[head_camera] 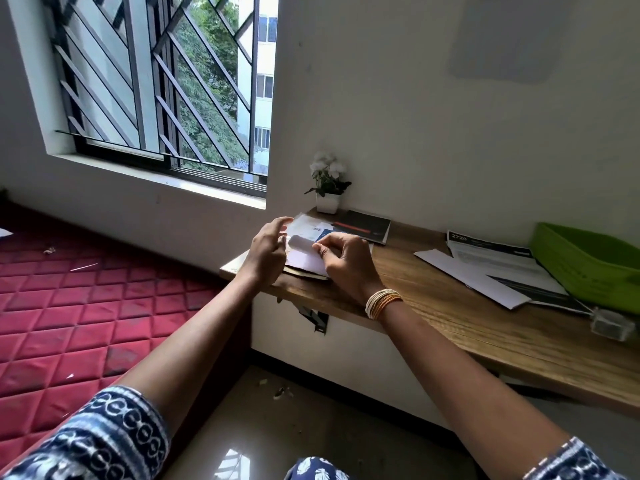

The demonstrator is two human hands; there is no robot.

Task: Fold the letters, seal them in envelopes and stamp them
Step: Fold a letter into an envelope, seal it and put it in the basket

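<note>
Early going, I'd judge: beside the flowerpot [327, 202], right hand [343, 259] pinches a half-folded letter [304, 256], left hand [266, 249] hovers loosely curled, envelope [471, 277] unfilled.

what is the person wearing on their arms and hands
Both forearms are bare. The upper arms carry dark blue sleeves with a white pattern: the left sleeve and the right sleeve. The right wrist wears a stack of thin bangles, gold and pale. The left hand and right hand show no gloves.
</note>
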